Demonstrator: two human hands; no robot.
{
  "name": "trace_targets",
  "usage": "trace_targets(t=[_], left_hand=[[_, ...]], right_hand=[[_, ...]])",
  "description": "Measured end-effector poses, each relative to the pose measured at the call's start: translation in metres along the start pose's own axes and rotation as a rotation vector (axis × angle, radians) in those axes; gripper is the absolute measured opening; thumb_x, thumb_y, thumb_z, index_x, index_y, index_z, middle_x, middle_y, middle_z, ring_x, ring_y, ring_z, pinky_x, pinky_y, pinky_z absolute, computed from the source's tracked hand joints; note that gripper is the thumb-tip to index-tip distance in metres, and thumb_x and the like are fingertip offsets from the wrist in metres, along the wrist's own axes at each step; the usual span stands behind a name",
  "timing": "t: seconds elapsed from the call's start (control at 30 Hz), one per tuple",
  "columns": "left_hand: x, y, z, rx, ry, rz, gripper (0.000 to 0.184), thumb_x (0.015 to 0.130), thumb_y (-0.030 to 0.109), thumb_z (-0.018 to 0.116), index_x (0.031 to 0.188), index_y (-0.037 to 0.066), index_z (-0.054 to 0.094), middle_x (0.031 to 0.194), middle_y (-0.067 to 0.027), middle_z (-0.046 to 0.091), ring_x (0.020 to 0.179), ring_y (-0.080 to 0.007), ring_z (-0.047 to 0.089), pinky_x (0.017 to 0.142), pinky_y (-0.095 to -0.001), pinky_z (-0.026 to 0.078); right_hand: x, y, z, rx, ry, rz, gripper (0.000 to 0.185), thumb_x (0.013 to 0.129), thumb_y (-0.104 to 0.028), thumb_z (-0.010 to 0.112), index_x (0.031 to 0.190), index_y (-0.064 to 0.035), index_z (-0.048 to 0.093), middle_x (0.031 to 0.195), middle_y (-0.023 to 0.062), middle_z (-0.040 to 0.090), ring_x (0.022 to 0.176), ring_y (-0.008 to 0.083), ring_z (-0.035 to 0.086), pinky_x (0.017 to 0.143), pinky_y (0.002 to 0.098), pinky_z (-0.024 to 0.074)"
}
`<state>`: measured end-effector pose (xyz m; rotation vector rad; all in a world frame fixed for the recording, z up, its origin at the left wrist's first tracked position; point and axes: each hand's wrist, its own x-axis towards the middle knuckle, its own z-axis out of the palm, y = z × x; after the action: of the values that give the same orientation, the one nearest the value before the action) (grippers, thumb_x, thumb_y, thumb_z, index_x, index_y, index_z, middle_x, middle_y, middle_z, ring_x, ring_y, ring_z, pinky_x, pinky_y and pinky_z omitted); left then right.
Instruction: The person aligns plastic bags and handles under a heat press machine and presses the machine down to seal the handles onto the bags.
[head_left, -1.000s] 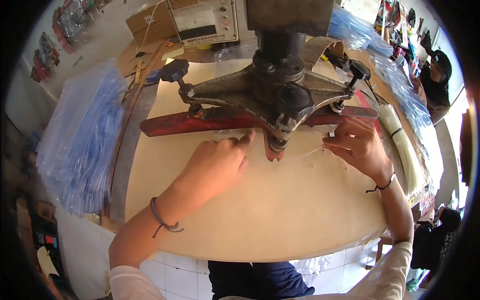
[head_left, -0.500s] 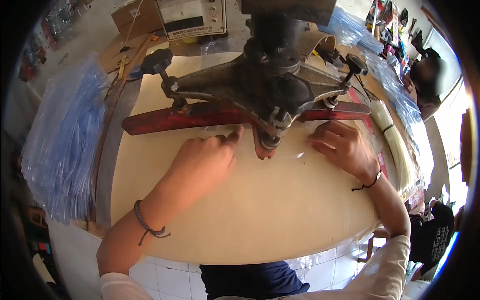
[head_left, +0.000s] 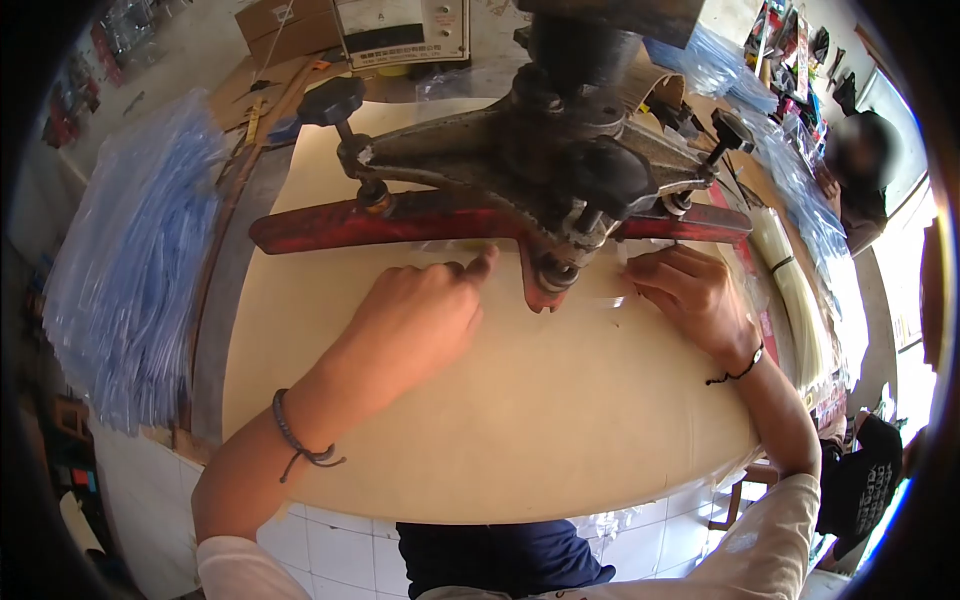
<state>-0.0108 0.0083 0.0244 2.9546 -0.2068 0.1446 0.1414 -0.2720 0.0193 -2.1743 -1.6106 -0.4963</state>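
Note:
Under the press head, a long red bar (head_left: 400, 225) with a short forward arm spans the cream sheet on the table (head_left: 480, 420). My left hand (head_left: 415, 315) lies low over the sheet, its index finger stretched to a clear plastic piece (head_left: 432, 245) by the bar's front edge. The other left fingers are partly curled and hidden. To the right of the forward arm, my right hand (head_left: 690, 290) is closed in a pinch at the edge of clear plastic film (head_left: 622, 270). Much of the film is hard to see against the sheet.
Blue-tinted clear plastic sheets (head_left: 135, 270) are stacked at the left. A bundle of pale strips (head_left: 790, 290) lies at the right, near more plastic (head_left: 800, 210). Behind stands a control box (head_left: 405, 30). Black knobs (head_left: 332, 100) stick up from the press. Another person (head_left: 860, 165) is at far right.
The view has shifted slightly, so the press appears a little to the right. My right fingers have closed more at the film's edge. My left hand stays nearly in place.

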Motion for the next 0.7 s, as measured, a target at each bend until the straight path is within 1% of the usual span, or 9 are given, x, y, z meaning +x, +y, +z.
trace_targets(t=[0.1, 0.3, 0.5, 0.6, 0.7], left_hand=[[-0.0012, -0.0017, 0.0021, 0.009, 0.005, 0.011, 0.055, 0.086, 0.008, 0.058, 0.140, 0.000, 0.052, 0.088, -0.0206, 0.070, 0.074, -0.0347, 0.068, 0.069, -0.0437, 0.056], [-0.0008, 0.0016, -0.0021, 0.045, -0.026, -0.003, 0.056, 0.086, 0.008, 0.059, 0.141, -0.001, 0.052, 0.083, -0.0193, 0.069, 0.073, -0.0332, 0.068, 0.069, -0.0428, 0.056], [-0.0003, 0.0002, -0.0003, 0.060, -0.024, 0.005, 0.056, 0.086, 0.008, 0.059, 0.140, -0.001, 0.052, 0.077, -0.0183, 0.067, 0.071, -0.0332, 0.068, 0.066, -0.0432, 0.056], [0.0001, 0.0035, -0.0031, 0.044, -0.031, -0.013, 0.054, 0.086, 0.009, 0.059, 0.139, -0.002, 0.053, 0.076, -0.0192, 0.067, 0.069, -0.0340, 0.067, 0.066, -0.0437, 0.056], [0.0006, 0.0024, -0.0014, 0.034, -0.019, -0.008, 0.053, 0.086, 0.009, 0.059, 0.137, -0.002, 0.055, 0.074, -0.0203, 0.066, 0.069, -0.0347, 0.067, 0.067, -0.0439, 0.056]], right_hand=[[0.0017, -0.0010, 0.0017, 0.016, 0.021, 0.003, 0.016, 0.078, -0.005, 0.077, 0.094, -0.0054, 0.071, 0.093, 0.0057, 0.073, 0.083, 0.0257, 0.070, 0.071, 0.0369, 0.0589], [0.0021, -0.0035, 0.0035, 0.042, 0.019, 0.083, 0.017, 0.078, -0.002, 0.077, 0.093, -0.0043, 0.071, 0.089, 0.0066, 0.073, 0.082, 0.0255, 0.070, 0.070, 0.0365, 0.0583], [0.0041, -0.0025, 0.0042, 0.056, 0.045, 0.095, 0.016, 0.078, -0.002, 0.077, 0.093, -0.0044, 0.071, 0.085, 0.0080, 0.072, 0.079, 0.0260, 0.070, 0.067, 0.0370, 0.0573], [0.0034, -0.0025, 0.0022, 0.049, 0.017, 0.090, 0.021, 0.077, 0.003, 0.077, 0.097, -0.0026, 0.073, 0.089, 0.0113, 0.073, 0.081, 0.0262, 0.071, 0.069, 0.0340, 0.0576], [0.0029, -0.0025, 0.0027, 0.059, 0.027, 0.106, 0.016, 0.079, -0.003, 0.076, 0.094, -0.0049, 0.071, 0.082, 0.0087, 0.070, 0.079, 0.0272, 0.069, 0.068, 0.0382, 0.0567]])
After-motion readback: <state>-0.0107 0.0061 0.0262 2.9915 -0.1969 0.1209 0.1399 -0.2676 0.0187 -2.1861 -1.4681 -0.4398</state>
